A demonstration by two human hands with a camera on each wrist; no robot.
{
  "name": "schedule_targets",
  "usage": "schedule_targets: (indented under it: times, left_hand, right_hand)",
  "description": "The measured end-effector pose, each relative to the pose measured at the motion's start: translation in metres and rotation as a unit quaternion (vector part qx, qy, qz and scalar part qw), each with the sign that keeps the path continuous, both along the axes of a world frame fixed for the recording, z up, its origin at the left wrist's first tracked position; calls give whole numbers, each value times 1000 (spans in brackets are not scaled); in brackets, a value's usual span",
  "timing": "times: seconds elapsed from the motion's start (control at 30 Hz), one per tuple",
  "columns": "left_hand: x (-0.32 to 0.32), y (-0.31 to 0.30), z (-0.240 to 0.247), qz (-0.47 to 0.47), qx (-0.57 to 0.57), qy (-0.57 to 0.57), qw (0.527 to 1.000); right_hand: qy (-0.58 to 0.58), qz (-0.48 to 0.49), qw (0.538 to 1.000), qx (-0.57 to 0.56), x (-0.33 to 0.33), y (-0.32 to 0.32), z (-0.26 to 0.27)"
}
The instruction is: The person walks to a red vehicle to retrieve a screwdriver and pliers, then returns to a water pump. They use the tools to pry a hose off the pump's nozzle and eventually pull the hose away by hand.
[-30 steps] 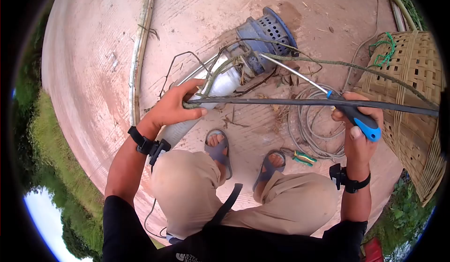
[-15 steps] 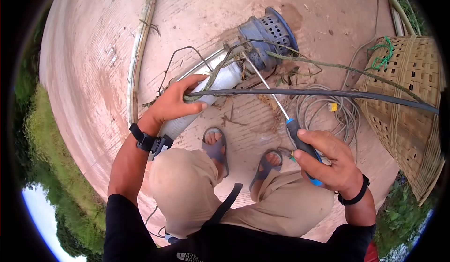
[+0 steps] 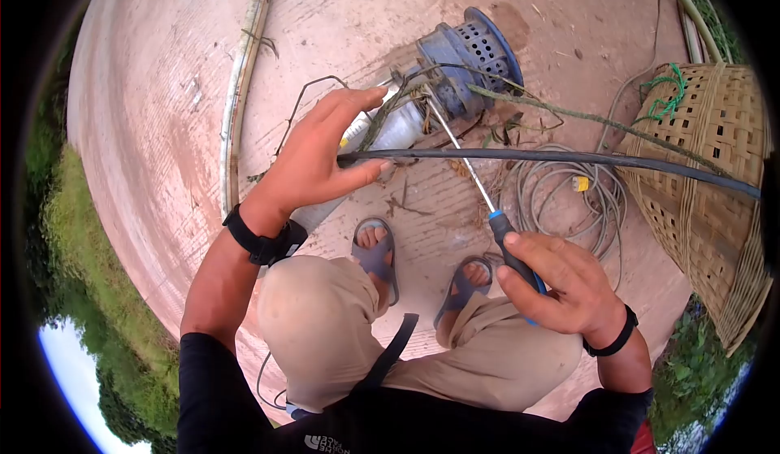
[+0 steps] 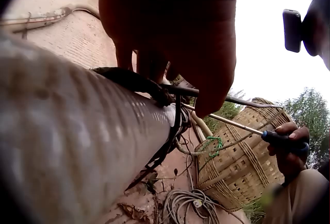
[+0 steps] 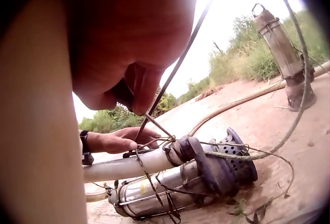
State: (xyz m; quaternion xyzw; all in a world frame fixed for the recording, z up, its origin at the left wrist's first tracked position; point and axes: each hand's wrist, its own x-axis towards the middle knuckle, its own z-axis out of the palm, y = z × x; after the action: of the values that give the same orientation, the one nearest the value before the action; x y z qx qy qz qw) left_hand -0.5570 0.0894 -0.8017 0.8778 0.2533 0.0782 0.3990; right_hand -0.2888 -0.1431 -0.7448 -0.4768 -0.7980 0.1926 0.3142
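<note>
My right hand (image 3: 565, 287) grips a screwdriver (image 3: 502, 225) by its black and blue handle. Its long steel shaft reaches to the joint where a whitish ribbed hose (image 5: 139, 164) meets a submersible pump (image 3: 467, 56), and wire and clamp parts crowd round the tip. The pump lies on its side, with a shiny metal body and a blue perforated end. My left hand (image 3: 317, 153) lies over the hose, fingers extended and thumb spread away. A black cable (image 3: 528, 155) runs out from between that thumb and the fingers. A greenish rope (image 3: 585, 117) trails off the pump.
A woven bamboo basket (image 3: 691, 129) stands at the right, beside a coil of grey cable (image 3: 601, 194) with a yellow tag. A long pale pipe (image 3: 237, 129) crosses the concrete at the left. Another pump (image 5: 281, 48) stands upright in the right wrist view.
The right hand has swung down and left, and the screwdriver tip has moved from near the blue housing to the hose joint. My left hand has shifted slightly up and right, its fingers straighter.
</note>
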Motion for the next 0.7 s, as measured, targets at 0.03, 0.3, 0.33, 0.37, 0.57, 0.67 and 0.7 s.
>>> schedule_targets:
  times: [0.03, 0.3, 0.33, 0.37, 0.57, 0.67, 0.7]
  left_hand:
    - [9, 2, 2, 0, 0, -1, 1000]
    - [46, 8, -5, -9, 96, 98, 991]
    - [48, 8, -5, -11, 95, 99, 990]
    - [49, 8, -4, -11, 90, 120, 989]
    - [50, 10, -6, -10, 75, 130, 989]
    - [51, 11, -8, -15, 64, 127, 990]
    - [50, 11, -8, -19, 58, 127, 990]
  right_hand:
    - [-10, 3, 1000, 1, 0, 1, 1]
    - [-31, 18, 999, 5, -5, 4, 6]
    - [-31, 21, 999, 5, -6, 4, 6]
    - [-29, 20, 999, 3, -7, 4, 6]
    - [-30, 20, 999, -8, -8, 7, 10]
    - [-35, 12, 999, -13, -8, 7, 11]
    - [-39, 12, 999, -15, -8, 8, 12]
